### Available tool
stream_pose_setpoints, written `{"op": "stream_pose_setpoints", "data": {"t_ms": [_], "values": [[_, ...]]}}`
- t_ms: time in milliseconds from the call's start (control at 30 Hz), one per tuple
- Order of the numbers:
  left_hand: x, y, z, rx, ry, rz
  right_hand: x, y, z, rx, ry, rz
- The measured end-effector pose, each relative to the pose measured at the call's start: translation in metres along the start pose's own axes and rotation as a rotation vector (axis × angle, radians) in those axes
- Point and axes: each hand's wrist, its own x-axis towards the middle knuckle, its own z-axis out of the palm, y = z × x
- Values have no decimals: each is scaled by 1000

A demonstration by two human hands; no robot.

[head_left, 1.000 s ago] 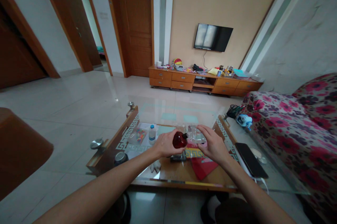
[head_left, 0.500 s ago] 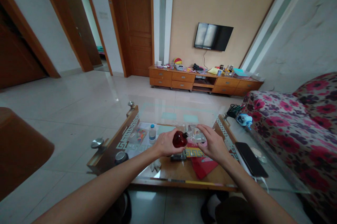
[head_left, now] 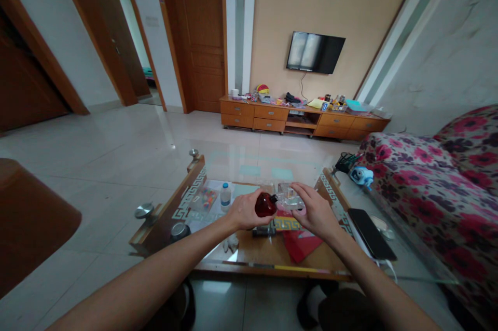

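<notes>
My left hand (head_left: pixel 246 210) is closed around a dark red-brown bottle (head_left: pixel 265 205), which is tilted with its black neck pointing right. Facing it, my right hand (head_left: pixel 313 208) grips a clear bottle (head_left: pixel 288 197) that lies on its side in the fingers, its narrow end towards the left. The two necks meet or nearly meet; whether they touch I cannot tell. Both bottles are held above the glass coffee table (head_left: pixel 412 263). Left of my left hand stands a small water bottle (head_left: pixel 225 196) with a blue cap.
A black phone (head_left: pixel 371 234) with a white cable lies on the glass at right, near a blue toy-like object (head_left: pixel 361 177) and a black mesh pen holder (head_left: pixel 345 162). Under the glass are a red packet (head_left: pixel 299 245) and a dark round-lidded jar (head_left: pixel 179 230). A flowered sofa (head_left: pixel 420 175) stands right.
</notes>
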Motion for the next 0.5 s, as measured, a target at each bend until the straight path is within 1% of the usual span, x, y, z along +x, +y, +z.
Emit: {"op": "stream_pose_setpoints", "data": {"t_ms": [267,500], "values": [[1,-2,3,13,-3,1,0,0,-1,-11,-5,8],[1,0,0,-11,-8,3,0,0,-1,-17,-1,2]]}}
